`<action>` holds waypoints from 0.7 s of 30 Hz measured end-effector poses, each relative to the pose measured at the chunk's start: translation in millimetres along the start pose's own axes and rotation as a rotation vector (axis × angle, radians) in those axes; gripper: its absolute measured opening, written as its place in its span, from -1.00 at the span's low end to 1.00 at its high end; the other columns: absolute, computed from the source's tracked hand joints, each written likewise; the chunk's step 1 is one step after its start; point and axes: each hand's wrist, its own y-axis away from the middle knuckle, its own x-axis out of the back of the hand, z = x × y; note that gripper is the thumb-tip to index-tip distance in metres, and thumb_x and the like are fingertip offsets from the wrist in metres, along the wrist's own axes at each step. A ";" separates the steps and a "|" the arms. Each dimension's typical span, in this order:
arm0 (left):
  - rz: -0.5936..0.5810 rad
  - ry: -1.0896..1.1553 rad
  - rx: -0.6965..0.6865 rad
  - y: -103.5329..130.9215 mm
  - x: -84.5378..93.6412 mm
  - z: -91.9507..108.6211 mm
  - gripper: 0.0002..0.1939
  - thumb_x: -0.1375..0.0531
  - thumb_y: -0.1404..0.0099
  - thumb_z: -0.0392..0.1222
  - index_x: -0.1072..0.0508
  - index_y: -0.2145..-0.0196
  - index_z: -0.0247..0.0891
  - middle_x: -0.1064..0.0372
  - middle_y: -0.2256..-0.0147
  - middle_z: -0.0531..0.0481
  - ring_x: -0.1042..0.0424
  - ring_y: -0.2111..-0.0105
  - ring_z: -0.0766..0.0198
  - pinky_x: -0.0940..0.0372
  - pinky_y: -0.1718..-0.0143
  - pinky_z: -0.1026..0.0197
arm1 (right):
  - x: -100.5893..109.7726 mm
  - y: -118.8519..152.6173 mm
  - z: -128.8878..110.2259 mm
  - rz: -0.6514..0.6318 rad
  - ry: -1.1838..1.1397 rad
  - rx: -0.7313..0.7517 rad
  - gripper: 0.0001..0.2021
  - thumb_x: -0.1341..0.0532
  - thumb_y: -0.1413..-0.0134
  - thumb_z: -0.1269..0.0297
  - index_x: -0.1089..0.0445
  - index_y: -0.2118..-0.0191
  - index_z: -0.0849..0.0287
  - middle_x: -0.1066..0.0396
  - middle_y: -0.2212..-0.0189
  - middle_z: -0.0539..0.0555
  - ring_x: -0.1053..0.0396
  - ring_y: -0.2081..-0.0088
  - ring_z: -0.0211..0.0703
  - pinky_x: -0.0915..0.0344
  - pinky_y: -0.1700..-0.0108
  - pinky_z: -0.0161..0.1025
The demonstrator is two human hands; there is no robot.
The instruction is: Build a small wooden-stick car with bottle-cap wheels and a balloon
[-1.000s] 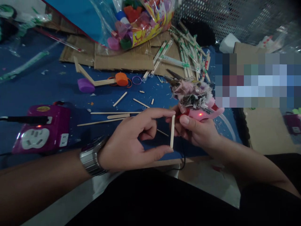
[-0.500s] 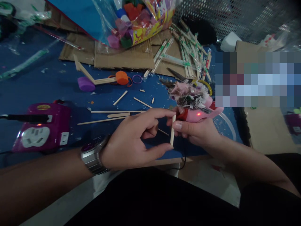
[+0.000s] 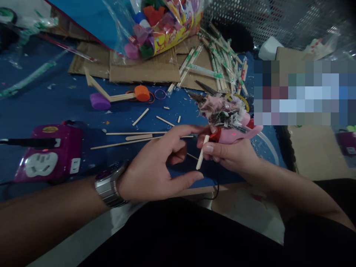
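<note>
My right hand (image 3: 233,152) pinches a short flat wooden stick (image 3: 202,152) between thumb and fingers, its lower end tilted to the left. Facing it, my left hand (image 3: 164,163) has thumb and index finger spread apart. The left thumb tip lies just below the stick's lower end, with a small gap; the index fingertip is near its upper end, and I cannot tell if they touch. Just above my right hand is a pink glue gun (image 3: 232,135) with a red light, next to a clump of fuzzy scraps (image 3: 222,109). Whether my right fingers also hold the gun is hidden.
Thin wooden sticks (image 3: 133,134) lie left of my hands. Behind them sits a stick piece with purple and orange caps (image 3: 142,93). Scissors (image 3: 207,88), wrapped chopsticks (image 3: 219,63), cardboard (image 3: 144,70) and a bag of colourful pieces (image 3: 167,29) are farther back. A purple power socket (image 3: 50,152) stands left.
The short stick's lower end has swung left and come away from my left thumb. Both hands stay almost in the same place.
</note>
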 end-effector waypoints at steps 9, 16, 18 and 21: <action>0.059 -0.080 0.110 -6.6 0.3 5.5 -0.87 -0.35 -0.43 -0.11 -0.53 0.19 -0.20 -0.41 0.45 0.15 -0.25 0.54 0.42 -0.18 0.49 0.30 | -7.5 -0.5 -12.7 0.033 0.091 0.111 -0.66 -0.60 -0.09 0.00 -0.55 0.28 0.10 -0.46 0.41 -0.07 -0.36 0.41 -0.28 -0.41 0.31 -0.30; 0.097 -0.133 0.047 -8.1 1.0 5.4 -0.95 -0.33 -0.37 -0.25 -0.58 0.20 -0.20 -0.46 0.50 0.17 -0.31 0.58 0.43 -0.19 0.54 0.32 | -5.8 2.9 -8.7 0.002 0.202 0.131 -0.66 -0.54 -0.18 -0.04 -0.57 0.15 0.07 -0.57 0.28 -0.02 -0.54 0.19 -0.14 -0.52 0.01 -0.17; 0.112 -0.139 0.038 -8.2 1.2 5.2 -0.95 -0.33 -0.37 -0.24 -0.58 0.20 -0.20 -0.45 0.51 0.17 -0.29 0.59 0.43 -0.19 0.55 0.32 | -4.7 4.3 -7.0 0.038 0.227 0.121 -0.63 -0.52 -0.19 -0.08 -0.56 0.07 0.03 -0.57 0.27 -0.01 -0.54 0.19 -0.11 -0.52 0.02 -0.14; 0.110 -0.166 0.043 -8.2 1.7 5.6 -0.96 -0.33 -0.38 -0.24 -0.60 0.20 -0.21 -0.43 0.52 0.18 -0.29 0.58 0.44 -0.19 0.54 0.32 | -3.0 6.0 -6.8 0.068 0.297 0.114 -0.62 -0.51 -0.18 -0.17 -0.55 0.17 0.01 -0.50 0.36 0.00 -0.48 0.27 -0.08 -0.49 0.13 -0.12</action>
